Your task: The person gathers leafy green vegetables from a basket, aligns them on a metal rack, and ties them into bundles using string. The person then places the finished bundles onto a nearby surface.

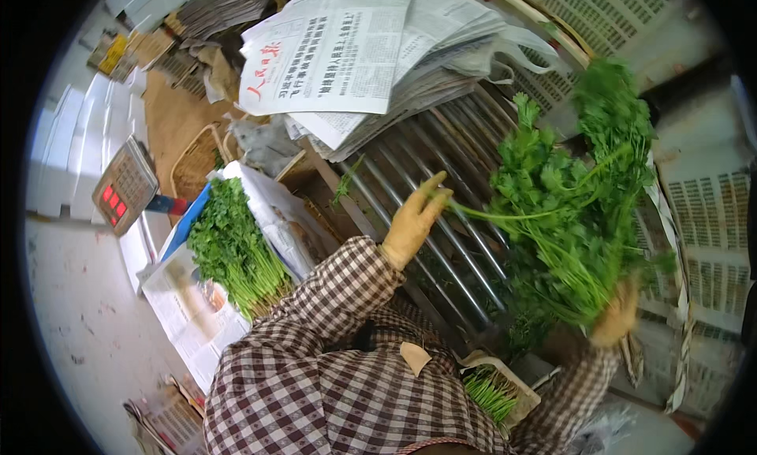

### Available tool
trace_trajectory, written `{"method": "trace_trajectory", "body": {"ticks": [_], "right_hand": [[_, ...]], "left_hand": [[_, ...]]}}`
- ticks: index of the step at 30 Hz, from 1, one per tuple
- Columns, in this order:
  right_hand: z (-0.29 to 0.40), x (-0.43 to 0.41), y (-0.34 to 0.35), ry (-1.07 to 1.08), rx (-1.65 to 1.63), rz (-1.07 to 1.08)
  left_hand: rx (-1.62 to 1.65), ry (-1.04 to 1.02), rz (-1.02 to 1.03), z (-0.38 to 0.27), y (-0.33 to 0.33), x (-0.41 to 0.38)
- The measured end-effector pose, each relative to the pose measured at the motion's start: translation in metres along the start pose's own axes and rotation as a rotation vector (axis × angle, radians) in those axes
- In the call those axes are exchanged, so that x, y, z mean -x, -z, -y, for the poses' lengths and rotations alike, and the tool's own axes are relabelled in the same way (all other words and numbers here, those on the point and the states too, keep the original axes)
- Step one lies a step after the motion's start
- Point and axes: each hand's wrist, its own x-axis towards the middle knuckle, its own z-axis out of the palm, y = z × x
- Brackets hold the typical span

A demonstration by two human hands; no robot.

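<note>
My right hand [616, 314], in a yellowish glove and blurred, grips a large bunch of leafy green coriander [556, 186] by its lower stems at the right. The leaves spread upward and to the left from it. Over the metal bars, my left hand [413, 225], gloved alike, has its thumb and finger close together at the end of one long coriander stem [491, 216] that runs into the bunch. Left of my left sleeve lies another coriander bundle [233, 242] on newspaper, its cut stems pointing towards me.
A rack of metal bars [467, 251] spans the middle. Behind it sits a thick newspaper stack [355, 53]. A scale display [124, 186] with red digits stands at the left. Cut stems [491, 393] fill a small container by my right arm. Newspaper-lined walls [709, 218] rise at the right.
</note>
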Motion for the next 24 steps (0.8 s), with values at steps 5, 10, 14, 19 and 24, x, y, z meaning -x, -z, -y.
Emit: {"method": "trace_trajectory", "body": {"ticks": [5, 10, 14, 19, 24], "right_hand": [[-0.035, -0.015, 0.007, -0.001, -0.543, 0.115], [-0.043, 0.03, -0.021, 0.199, 0.508, -0.083], [0.025, 0.003, -0.03, -0.057, -0.124, -0.089], [0.139, -0.026, 0.015, 0.421, -0.174, -0.503], [0.208, 0.029, -0.007, 0.845, -0.236, -0.155]], "left_hand": [[-0.228, -0.031, -0.086, -0.031, 0.014, 0.017], [-0.025, -0.018, 0.017, -0.001, 0.003, 0.025], [0.04, 0.079, 0.803, 0.001, -0.058, 0.052], [-0.046, 0.054, 1.027, 0.001, -0.147, 0.033], [-0.134, 0.28, 0.77, 0.007, -0.128, -0.043]]}}
